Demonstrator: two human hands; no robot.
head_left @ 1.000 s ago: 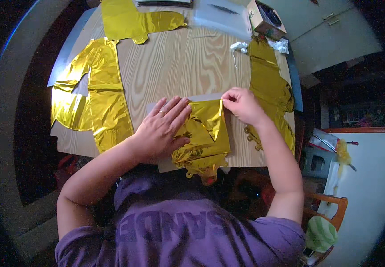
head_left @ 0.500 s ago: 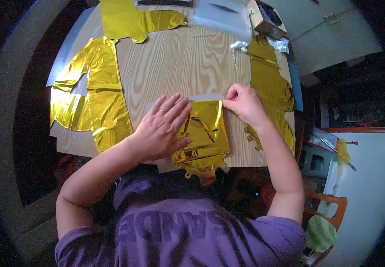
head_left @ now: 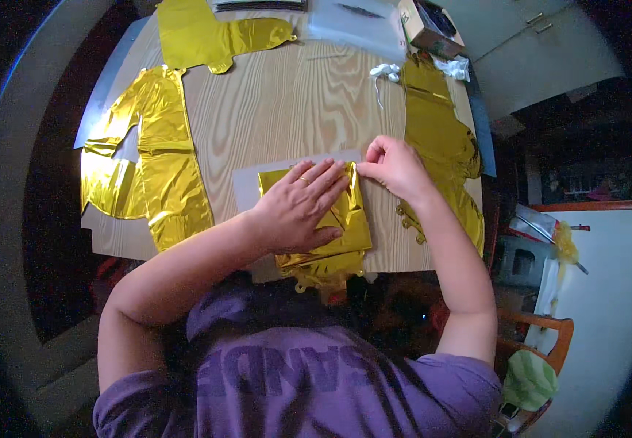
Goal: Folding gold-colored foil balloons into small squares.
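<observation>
Around the surface (head_left: 257, 117), gold shapes (head_left: 166, 157) and a box (head_left: 424, 31) are lying; the flat left hand (head_left: 305, 201) is part-hiding folded foil (head_left: 356, 233), the right hand (head_left: 398, 171) curling, hold unclear.

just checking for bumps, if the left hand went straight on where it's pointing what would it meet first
The left hand would probably meet the right hand first, near a corner of the gold foil, though their heights are unclear.

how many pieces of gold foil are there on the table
4: a far-left piece, a left-side piece, a right-side piece and a near-edge piece under the left hand. Layers beneath may hide more.
</observation>
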